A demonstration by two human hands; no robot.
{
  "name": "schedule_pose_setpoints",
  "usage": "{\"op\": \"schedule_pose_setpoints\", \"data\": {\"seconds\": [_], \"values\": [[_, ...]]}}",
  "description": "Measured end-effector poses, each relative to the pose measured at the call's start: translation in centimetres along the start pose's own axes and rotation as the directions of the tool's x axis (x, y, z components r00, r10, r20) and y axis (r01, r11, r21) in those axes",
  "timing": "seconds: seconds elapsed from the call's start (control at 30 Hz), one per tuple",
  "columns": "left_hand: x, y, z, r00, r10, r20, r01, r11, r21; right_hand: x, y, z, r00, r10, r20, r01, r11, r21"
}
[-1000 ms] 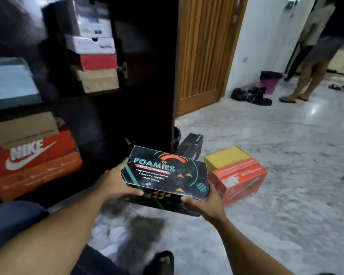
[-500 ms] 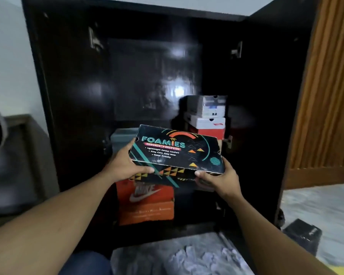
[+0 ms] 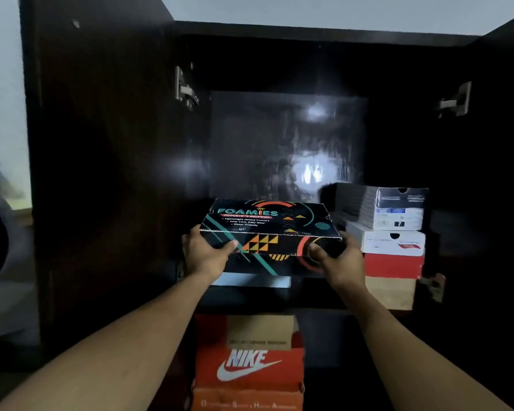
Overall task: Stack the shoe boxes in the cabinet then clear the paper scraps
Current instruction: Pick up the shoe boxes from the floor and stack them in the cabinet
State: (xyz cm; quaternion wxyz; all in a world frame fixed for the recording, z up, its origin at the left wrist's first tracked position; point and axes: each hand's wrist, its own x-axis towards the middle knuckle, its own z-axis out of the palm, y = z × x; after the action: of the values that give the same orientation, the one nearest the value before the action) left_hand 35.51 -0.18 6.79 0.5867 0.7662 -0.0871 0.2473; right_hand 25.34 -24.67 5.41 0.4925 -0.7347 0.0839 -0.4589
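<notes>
Foamies box (image 3: 267,232) gripped at both ends by left hand (image 3: 204,256) and right hand (image 3: 337,262).

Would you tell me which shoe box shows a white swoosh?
The orange Nike box at the bottom, below the held Foamies box; no other shows one.

Two hands hold a black Foamies shoe box (image 3: 267,223) up at the top shelf of the dark cabinet (image 3: 101,173). The left hand (image 3: 204,256) grips its near left corner and the right hand (image 3: 337,261) grips its near right corner. A pale blue box (image 3: 251,281) shows just under it. To its right sits a pile: grey box (image 3: 398,209), white box (image 3: 392,243), red box (image 3: 393,265), tan box (image 3: 389,293). Lower down is an orange Nike box (image 3: 250,366).
</notes>
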Motion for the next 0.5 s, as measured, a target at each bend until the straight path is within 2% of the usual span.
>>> {"op": "schedule_pose_setpoints", "data": {"seconds": [0.17, 0.3, 0.37, 0.5], "values": [[2.3, -3.6, 2.6, 0.999, 0.025, 0.039, -0.027, 0.998, 0.053, 3.1, 4.1, 4.8, 0.997, 0.063, 0.041, -0.063, 0.998, 0.007], [2.8, -6.3, 4.7, 0.979, 0.181, 0.095, -0.197, 0.961, 0.196, 4.1, 6.2, 7.1, 0.998, 0.013, 0.063, -0.013, 1.000, 0.001], [3.4, -7.5, 5.9, 0.963, 0.231, 0.142, -0.262, 0.925, 0.275, 4.4, 6.5, 7.8, 0.995, 0.001, 0.100, 0.007, 0.997, -0.076], [5.4, -8.7, 7.7, 0.956, 0.161, 0.246, -0.248, 0.891, 0.381, 5.3, 7.7, 9.8, 0.987, -0.013, 0.162, 0.038, 0.988, -0.151]]}}
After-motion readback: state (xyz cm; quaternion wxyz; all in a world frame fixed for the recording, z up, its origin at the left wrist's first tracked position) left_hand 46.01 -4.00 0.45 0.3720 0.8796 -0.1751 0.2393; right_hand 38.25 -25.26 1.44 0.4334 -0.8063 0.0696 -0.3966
